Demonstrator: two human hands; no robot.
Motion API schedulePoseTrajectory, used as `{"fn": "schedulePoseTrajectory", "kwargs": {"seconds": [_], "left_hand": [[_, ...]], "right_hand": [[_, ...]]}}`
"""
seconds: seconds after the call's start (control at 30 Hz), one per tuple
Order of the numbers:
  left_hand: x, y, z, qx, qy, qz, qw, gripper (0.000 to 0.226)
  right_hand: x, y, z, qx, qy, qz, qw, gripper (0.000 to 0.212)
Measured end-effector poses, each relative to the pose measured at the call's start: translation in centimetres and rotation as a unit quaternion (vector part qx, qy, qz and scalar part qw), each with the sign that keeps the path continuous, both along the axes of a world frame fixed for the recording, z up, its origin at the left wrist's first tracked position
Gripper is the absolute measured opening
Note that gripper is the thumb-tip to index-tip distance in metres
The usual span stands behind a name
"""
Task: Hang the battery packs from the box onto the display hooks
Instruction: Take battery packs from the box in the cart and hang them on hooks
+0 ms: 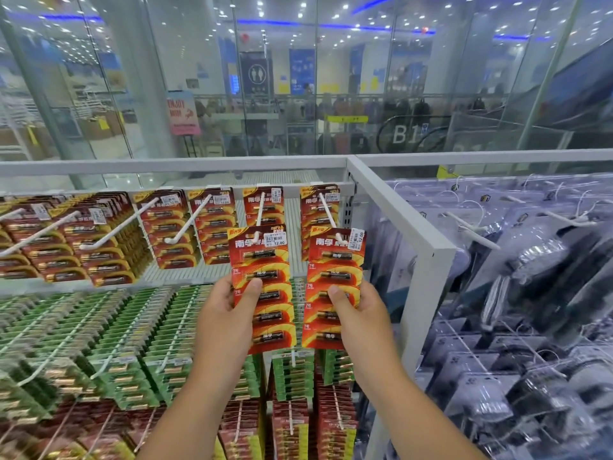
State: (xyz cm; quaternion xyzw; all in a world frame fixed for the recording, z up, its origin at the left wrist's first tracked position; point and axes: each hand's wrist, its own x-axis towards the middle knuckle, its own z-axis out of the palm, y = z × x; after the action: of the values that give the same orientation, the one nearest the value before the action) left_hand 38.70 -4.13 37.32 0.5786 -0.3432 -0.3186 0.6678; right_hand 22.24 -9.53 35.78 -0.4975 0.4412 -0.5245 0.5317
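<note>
Hanging two red battery packs at once: line each card's top hole up with the tip of its white hook before you push. Your left hand pinches the left pack, thumb on its face; your right hand grips the right pack, already touching that hook's tip.
</note>
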Motion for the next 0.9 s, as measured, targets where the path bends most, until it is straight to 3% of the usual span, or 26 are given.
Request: {"fn": "schedulePoseTrajectory", "kwargs": {"seconds": [0.37, 0.6, 0.9], "left_hand": [[3.7, -11.3, -0.6, 0.035, -0.071, 0.068, 0.995, 0.016], [5.9, -15.7, -1.6, 0.018, -0.083, 0.069, 0.994, 0.009], [7.4, -17.5, -2.9, 0.057, -0.076, 0.069, 0.993, 0.035]], "right_hand": [[7.2, -10.5, -1.3, 0.039, -0.108, -0.107, 0.988, 0.016], [8.6, -16.2, -2.0, 0.054, -0.085, -0.156, 0.983, 0.020], [8.4, -18.2, -2.4, 0.044, -0.048, -0.159, 0.985, 0.021]]}}
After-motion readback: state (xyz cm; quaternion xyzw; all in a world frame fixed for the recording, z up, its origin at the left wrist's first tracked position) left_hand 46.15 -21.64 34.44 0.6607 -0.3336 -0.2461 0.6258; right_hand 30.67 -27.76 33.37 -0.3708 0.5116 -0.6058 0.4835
